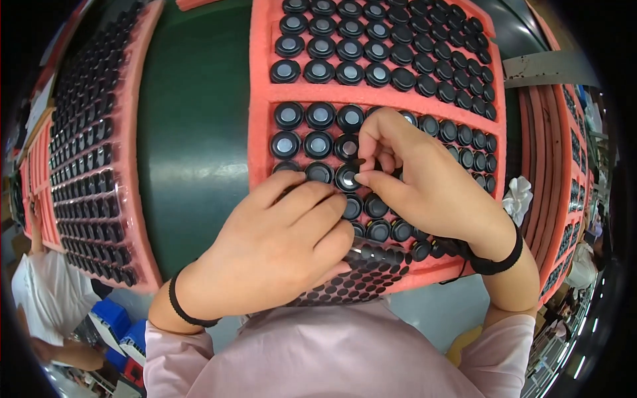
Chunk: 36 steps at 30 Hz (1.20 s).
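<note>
A pink foam tray point(262, 86) holds rows of round black parts, many with a grey disc in the middle. My right hand point(431, 172) leans over these rows, thumb and index finger pinched together. A small dark bit shows at their tips, too small to name, just above a round black part point(347, 178) with a shiny centre. My left hand point(272, 245) rests on the near left parts, its fingers bent and apart; some fingertips are hidden. Beneath its thumb side lies a glossy sheet of small black discs point(352, 282), bent over the tray's near edge.
A dark green surface point(199, 139) runs left of the tray. Beyond it stands another pink tray point(147, 126) of black parts under clear film. Stacked pink trays point(541, 146) rise at the right, beside a crumpled white piece point(518, 200). Another person point(53, 292) is at far left.
</note>
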Each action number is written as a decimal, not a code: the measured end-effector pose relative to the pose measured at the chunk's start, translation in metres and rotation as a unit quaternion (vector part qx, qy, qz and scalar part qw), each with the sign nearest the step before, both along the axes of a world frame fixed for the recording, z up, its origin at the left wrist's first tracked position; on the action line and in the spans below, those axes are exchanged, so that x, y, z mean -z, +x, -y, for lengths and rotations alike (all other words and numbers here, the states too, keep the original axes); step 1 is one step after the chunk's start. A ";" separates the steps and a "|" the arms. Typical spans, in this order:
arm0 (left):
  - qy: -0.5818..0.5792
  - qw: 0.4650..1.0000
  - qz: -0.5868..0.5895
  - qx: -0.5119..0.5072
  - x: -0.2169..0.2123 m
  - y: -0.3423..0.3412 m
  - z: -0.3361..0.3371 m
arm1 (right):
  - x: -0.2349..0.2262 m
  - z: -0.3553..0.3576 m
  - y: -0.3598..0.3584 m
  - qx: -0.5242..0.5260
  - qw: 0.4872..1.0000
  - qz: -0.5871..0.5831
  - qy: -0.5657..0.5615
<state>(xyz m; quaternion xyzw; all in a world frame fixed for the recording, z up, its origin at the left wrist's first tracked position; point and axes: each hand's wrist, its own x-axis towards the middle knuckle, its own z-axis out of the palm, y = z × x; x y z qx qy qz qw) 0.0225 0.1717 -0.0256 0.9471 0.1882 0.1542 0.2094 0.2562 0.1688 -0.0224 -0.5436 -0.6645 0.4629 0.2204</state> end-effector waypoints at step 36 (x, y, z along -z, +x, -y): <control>0.027 0.999 -0.034 0.010 0.025 0.021 0.000 | 0.036 -0.004 0.009 -0.002 0.991 0.047 0.123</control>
